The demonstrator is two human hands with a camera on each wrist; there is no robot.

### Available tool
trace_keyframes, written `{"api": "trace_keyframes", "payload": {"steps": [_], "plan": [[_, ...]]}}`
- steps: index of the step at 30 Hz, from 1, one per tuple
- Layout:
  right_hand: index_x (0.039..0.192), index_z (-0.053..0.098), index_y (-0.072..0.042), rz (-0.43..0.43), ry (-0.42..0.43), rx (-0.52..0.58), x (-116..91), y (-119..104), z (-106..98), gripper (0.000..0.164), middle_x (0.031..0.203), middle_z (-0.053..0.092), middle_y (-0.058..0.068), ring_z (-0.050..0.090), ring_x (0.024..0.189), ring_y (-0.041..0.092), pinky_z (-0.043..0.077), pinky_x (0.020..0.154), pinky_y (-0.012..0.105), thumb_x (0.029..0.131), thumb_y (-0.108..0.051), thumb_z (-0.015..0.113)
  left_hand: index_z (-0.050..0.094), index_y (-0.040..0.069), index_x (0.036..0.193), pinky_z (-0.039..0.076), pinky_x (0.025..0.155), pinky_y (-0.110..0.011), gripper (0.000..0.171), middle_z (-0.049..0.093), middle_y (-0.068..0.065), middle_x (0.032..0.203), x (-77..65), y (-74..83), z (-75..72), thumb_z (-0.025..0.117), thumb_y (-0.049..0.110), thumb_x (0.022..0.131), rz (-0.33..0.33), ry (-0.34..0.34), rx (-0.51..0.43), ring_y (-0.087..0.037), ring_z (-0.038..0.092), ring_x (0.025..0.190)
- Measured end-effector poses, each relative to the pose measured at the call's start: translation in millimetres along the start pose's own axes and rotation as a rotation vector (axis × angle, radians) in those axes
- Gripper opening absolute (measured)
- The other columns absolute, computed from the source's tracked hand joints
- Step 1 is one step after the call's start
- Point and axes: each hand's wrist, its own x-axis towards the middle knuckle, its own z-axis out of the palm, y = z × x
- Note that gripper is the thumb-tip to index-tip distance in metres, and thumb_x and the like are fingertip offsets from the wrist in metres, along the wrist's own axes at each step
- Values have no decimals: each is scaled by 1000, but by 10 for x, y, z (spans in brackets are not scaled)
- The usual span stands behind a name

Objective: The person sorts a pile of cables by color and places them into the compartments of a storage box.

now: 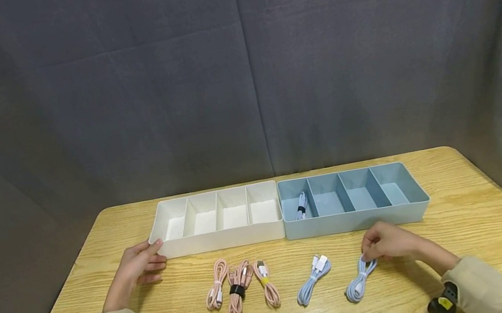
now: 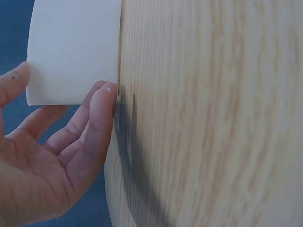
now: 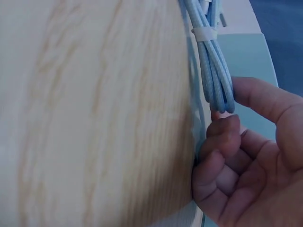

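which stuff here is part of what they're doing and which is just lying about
Seems part of the job:
held blue cable, pinched in the right grip
blue tray, with a strapped blue cable in its leftmost compartment
white tray, touched by the left grip
neighbouring blue cable, probably

Just lying there:
three pink cables, untouched, though they may belong too

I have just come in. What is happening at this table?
A person's right hand pinches one end of a coiled light-blue cable in front of the blue tray, while the left hand touches the left end of the white tray. One blue cable lies in the blue tray's leftmost compartment. Another blue bundle and three pink cables lie on the table.
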Motion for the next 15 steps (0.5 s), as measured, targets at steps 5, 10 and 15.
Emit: {"api": "trace_keyframes", "payload": {"steps": [5,10,15], "plan": [[74,59,9,-19,-26,77,-15,1,-30,14,59,46,-2,35,47,5,28,42,18,79,-3,64,29,-9,137,55,60,-33,65,63,-7,83,1,4,-1,48,36,94,-1,-1,0,-13,62,70],[76,59,8,16,-27,81,-38,-30,-60,14,59,49,-1,38,48,6,28,41,19,79,-5,65,29,-9,137,55,60,-32,67,63,-8,84,1,1,-3,49,38,93,-5,-5,-6,-13,62,70],[80,65,6,19,-66,44,-63,-67,-100,13,60,54,-1,43,47,5,31,40,18,82,-7,63,30,-8,135,55,61,-32,66,63,-7,84,2,-4,-8,49,39,93,-10,-7,-9,-13,62,70]]}}
